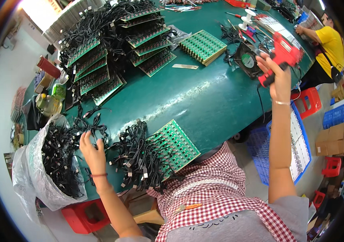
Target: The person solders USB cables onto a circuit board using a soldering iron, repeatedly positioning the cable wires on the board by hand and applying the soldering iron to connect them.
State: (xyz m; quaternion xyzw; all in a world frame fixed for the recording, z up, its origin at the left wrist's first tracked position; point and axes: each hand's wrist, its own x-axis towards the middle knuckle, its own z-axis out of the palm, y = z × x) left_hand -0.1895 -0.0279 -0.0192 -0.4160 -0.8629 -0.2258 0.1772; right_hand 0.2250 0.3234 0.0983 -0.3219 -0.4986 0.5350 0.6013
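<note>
My left hand [94, 157] is over the near left of the table, fingers apart, with nothing visible in it. It is beside black USB cables [95, 128], between a clear plastic bag [31, 165] full of cables and a nearer cable bundle [133, 155]. That bundle lies against and partly over a green circuit board panel [176, 145] at the table's front edge. At the right, my right hand [277, 78] holds a red and black soldering gun [287, 50] by its handle, raised near a black fan [247, 60]. Some fingers stretch past the handle.
Board panels with attached cables [93, 72] are piled at the far left. A neat stack of green panels [204, 44] stands at the back, near a flat metal strip [185, 66]. A white spool [247, 20] is behind the fan. Blue crates [260, 149] and a co-worker [331, 44] are right.
</note>
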